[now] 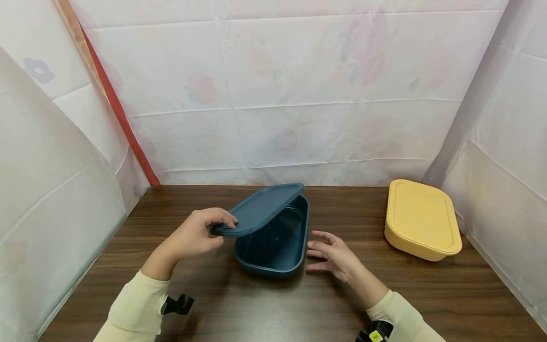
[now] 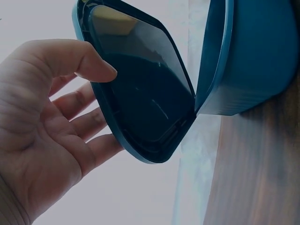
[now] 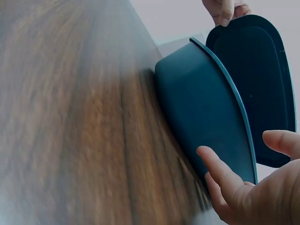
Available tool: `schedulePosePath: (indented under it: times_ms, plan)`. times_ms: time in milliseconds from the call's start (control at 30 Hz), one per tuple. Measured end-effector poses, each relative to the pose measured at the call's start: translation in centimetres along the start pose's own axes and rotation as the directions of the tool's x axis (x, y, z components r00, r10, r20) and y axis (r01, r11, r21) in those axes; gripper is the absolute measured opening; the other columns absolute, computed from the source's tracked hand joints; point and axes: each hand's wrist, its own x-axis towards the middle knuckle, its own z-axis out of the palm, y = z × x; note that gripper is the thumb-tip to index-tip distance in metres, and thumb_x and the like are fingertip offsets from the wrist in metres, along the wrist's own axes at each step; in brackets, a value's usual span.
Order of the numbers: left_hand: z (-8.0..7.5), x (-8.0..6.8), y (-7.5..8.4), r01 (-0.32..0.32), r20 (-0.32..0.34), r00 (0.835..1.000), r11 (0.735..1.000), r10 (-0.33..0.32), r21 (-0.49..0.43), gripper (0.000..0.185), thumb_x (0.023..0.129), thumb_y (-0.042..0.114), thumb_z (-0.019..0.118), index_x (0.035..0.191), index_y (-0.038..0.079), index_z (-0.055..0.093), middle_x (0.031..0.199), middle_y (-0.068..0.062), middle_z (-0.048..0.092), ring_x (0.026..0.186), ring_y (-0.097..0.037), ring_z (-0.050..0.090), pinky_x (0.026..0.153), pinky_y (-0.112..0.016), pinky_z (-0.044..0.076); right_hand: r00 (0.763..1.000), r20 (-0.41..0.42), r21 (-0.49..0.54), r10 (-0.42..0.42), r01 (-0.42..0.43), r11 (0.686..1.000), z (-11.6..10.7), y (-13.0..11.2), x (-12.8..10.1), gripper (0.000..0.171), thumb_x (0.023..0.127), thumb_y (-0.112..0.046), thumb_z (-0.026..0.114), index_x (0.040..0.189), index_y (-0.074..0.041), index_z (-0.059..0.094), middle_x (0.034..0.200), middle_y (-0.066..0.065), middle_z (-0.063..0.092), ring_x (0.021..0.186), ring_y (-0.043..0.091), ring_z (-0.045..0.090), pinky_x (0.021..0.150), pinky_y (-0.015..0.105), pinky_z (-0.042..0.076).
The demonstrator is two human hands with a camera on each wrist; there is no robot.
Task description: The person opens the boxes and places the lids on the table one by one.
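A dark blue rectangular box [image 1: 275, 242] stands on the table with its inside partly showing. Its matching lid [image 1: 262, 206] is raised and tilted over the box, the near left end lifted. My left hand [image 1: 201, 232] pinches that lid edge between thumb and fingers; in the left wrist view the thumb lies on the underside of the lid [image 2: 145, 103]. Just right of the box is my right hand [image 1: 335, 259], fingers spread and extended toward its side wall. In the right wrist view those fingers lie close against the box wall [image 3: 201, 103]; whether they touch it I cannot tell.
A yellow box with its lid on [image 1: 423, 218] stands at the right of the wooden table [image 1: 265, 313]. White patterned sheets [image 1: 273, 95] hang behind and at both sides. A red strip [image 1: 119, 109] runs down the left rear corner.
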Motion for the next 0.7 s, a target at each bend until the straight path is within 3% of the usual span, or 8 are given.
schedulePosePath:
  times_ms: [133, 233, 367, 600, 700]
  plan:
    - [0.0, -0.1, -0.1, 0.002, -0.004, 1.0, 1.0, -0.002, -0.016, 0.04, 0.073, -0.018, 0.064, 0.098, 0.013, 0.068, 0.106, -0.008, 0.068, 0.078, -0.021, 0.058, 0.048, -0.025, 0.044, 1.0, 0.019, 0.002, 0.001, -0.001, 1.0, 0.3, 0.5, 0.2, 0.066, 0.095, -0.008, 0.06, 0.148, 0.005, 0.023, 0.126, 0.022, 0.052, 0.104, 0.028, 0.061, 0.081, 0.055, 0.054]
    - [0.0, -0.1, -0.1, 0.005, -0.008, 1.0, 1.0, -0.006, -0.022, 0.042, 0.071, -0.02, 0.064, 0.098, 0.012, 0.068, 0.106, -0.006, 0.068, 0.08, -0.02, 0.06, 0.06, -0.029, 0.053, 0.999, 0.035, -0.011, 0.003, -0.003, 1.0, 0.6, 0.6, 0.4, 0.068, 0.093, -0.009, 0.062, 0.148, 0.005, 0.024, 0.126, 0.023, 0.055, 0.1, 0.028, 0.064, 0.078, 0.054, 0.055]
    - [0.0, -0.1, 0.0, 0.0, -0.011, 1.0, 1.0, 0.0, -0.025, 0.042, 0.071, -0.02, 0.065, 0.099, 0.012, 0.068, 0.105, -0.006, 0.068, 0.085, -0.016, 0.061, 0.073, -0.037, 0.056, 0.999, 0.041, -0.018, 0.011, -0.011, 1.0, 1.0, 0.6, 0.4, 0.072, 0.091, -0.009, 0.063, 0.148, 0.004, 0.022, 0.123, 0.023, 0.053, 0.097, 0.027, 0.065, 0.076, 0.053, 0.056]
    - [-0.2, -0.1, 0.0, 0.013, -0.007, 1.0, 0.998, -0.013, -0.063, 0.05, 0.074, -0.02, 0.063, 0.117, 0.006, 0.066, 0.112, -0.007, 0.065, 0.093, -0.017, 0.064, 0.079, -0.042, 0.057, 0.999, 0.036, -0.017, 0.014, -0.013, 1.0, 1.4, 0.7, 0.5, 0.074, 0.09, -0.006, 0.063, 0.15, 0.003, 0.021, 0.122, 0.026, 0.051, 0.095, 0.027, 0.065, 0.074, 0.049, 0.057]
    - [-0.3, -0.2, -0.1, 0.014, -0.028, 0.999, 0.996, -0.017, -0.094, 0.051, 0.075, -0.02, 0.063, 0.12, 0.004, 0.065, 0.114, -0.009, 0.063, 0.097, -0.019, 0.064, 0.072, -0.037, 0.058, 1.0, 0.016, -0.015, 0.009, -0.009, 1.0, 1.5, 0.8, 0.6, 0.074, 0.089, -0.004, 0.062, 0.15, 0.003, 0.021, 0.123, 0.028, 0.051, 0.095, 0.028, 0.065, 0.073, 0.047, 0.058]
